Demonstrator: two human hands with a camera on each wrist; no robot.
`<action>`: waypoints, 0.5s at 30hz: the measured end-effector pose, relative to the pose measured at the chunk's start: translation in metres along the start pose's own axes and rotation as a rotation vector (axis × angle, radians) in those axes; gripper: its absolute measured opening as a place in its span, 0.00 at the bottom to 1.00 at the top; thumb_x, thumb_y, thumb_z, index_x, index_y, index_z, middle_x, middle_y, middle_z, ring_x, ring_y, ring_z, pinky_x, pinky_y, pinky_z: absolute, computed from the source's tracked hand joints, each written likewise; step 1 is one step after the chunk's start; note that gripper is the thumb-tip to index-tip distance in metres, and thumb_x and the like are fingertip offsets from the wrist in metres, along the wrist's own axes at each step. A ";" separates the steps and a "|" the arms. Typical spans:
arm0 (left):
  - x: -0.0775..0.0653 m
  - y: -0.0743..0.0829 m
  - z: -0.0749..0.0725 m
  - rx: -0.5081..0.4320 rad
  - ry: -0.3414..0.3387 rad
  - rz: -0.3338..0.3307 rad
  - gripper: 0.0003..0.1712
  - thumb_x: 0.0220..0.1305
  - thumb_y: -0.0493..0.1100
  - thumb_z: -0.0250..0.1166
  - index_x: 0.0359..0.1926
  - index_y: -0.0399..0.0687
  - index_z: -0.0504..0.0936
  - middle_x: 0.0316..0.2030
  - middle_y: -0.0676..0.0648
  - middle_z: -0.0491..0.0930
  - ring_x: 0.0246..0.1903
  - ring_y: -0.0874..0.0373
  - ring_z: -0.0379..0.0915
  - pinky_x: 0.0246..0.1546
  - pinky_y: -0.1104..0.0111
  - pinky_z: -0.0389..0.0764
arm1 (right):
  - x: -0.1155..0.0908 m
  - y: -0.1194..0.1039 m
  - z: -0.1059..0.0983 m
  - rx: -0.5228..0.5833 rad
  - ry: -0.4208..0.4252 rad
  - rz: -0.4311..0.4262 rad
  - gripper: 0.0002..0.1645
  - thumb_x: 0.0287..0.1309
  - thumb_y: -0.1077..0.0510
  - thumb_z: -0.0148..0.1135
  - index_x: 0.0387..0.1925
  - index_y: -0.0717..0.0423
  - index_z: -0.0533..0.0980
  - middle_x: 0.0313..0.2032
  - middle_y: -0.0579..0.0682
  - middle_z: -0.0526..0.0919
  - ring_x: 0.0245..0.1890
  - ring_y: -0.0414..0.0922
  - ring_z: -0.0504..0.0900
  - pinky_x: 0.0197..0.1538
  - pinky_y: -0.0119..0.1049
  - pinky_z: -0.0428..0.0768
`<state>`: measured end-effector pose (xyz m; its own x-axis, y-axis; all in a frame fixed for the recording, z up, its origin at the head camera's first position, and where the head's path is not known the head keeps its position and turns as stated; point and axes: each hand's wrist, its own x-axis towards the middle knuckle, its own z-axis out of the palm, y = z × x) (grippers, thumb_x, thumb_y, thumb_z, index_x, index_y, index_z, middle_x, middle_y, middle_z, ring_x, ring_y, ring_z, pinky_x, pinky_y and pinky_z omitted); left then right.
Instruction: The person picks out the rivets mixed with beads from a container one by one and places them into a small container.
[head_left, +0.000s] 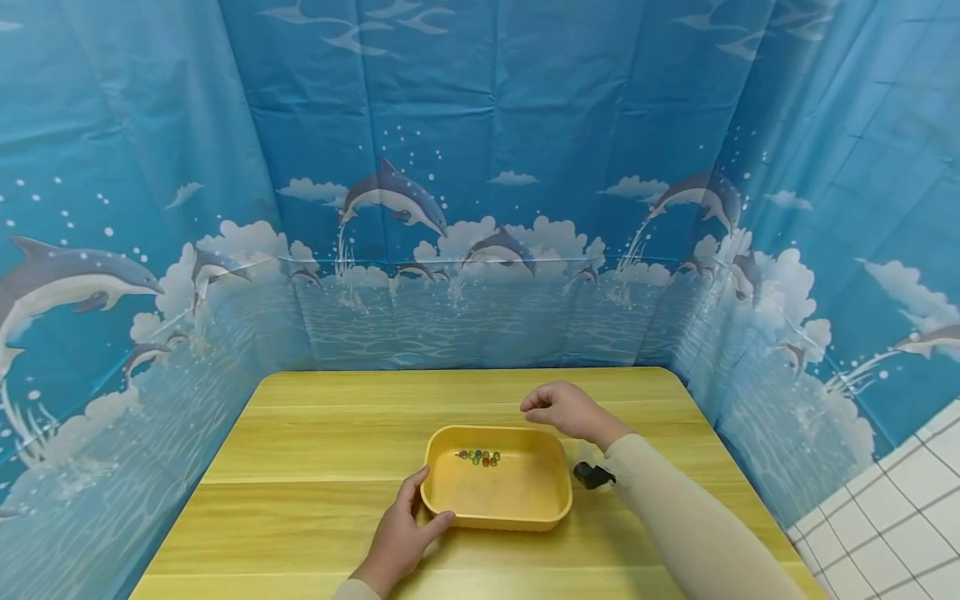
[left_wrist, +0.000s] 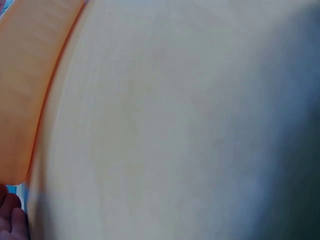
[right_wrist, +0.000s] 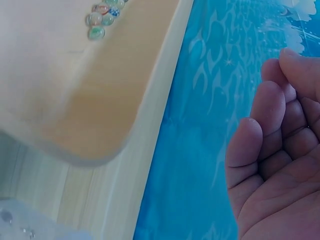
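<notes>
A yellow plastic basin (head_left: 517, 504) sits on the wooden table. My left hand (head_left: 401, 533) grips its front left corner, the thumb over the front rim and the fingers against the left side. Inside, near the back left, several small glass marbles (head_left: 486, 462) lie clustered; some also show in the right wrist view. My right hand (head_left: 566, 408) is raised beyond the basin's back right corner, apart from it. Its fingers (right_wrist: 243, 145) curl inward, and no object shows on the palm. Whether the thumb and index fingertips pinch something small is hidden.
A small black object (head_left: 592, 476) is just right of the basin, under the right sleeve. Beside it is a clear plastic thing (right_wrist: 30, 222) with small dark spots. Blue dolphin-print curtains (head_left: 487, 333) stand around the table's (head_left: 315, 467) back and sides.
</notes>
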<state>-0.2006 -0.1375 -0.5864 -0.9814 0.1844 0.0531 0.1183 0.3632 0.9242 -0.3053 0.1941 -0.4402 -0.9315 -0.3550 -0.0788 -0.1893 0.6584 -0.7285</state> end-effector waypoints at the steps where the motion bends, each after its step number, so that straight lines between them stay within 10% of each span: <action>1: 0.000 0.000 0.000 0.000 0.001 0.001 0.50 0.66 0.56 0.75 0.80 0.48 0.60 0.80 0.39 0.62 0.78 0.41 0.62 0.75 0.52 0.65 | -0.001 0.001 -0.002 0.000 -0.001 -0.001 0.10 0.72 0.54 0.66 0.49 0.49 0.87 0.47 0.45 0.89 0.48 0.43 0.85 0.53 0.46 0.87; 15: 0.001 0.004 -0.002 0.010 -0.005 -0.017 0.49 0.66 0.56 0.75 0.80 0.48 0.61 0.80 0.39 0.61 0.78 0.41 0.60 0.75 0.52 0.65 | -0.021 0.023 -0.024 -0.013 0.025 0.042 0.10 0.72 0.55 0.65 0.50 0.50 0.86 0.48 0.50 0.89 0.52 0.47 0.86 0.56 0.49 0.87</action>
<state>-0.2013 -0.1376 -0.5821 -0.9826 0.1822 0.0354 0.1028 0.3755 0.9211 -0.2971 0.2325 -0.4391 -0.9462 -0.3100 -0.0922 -0.1533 0.6810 -0.7161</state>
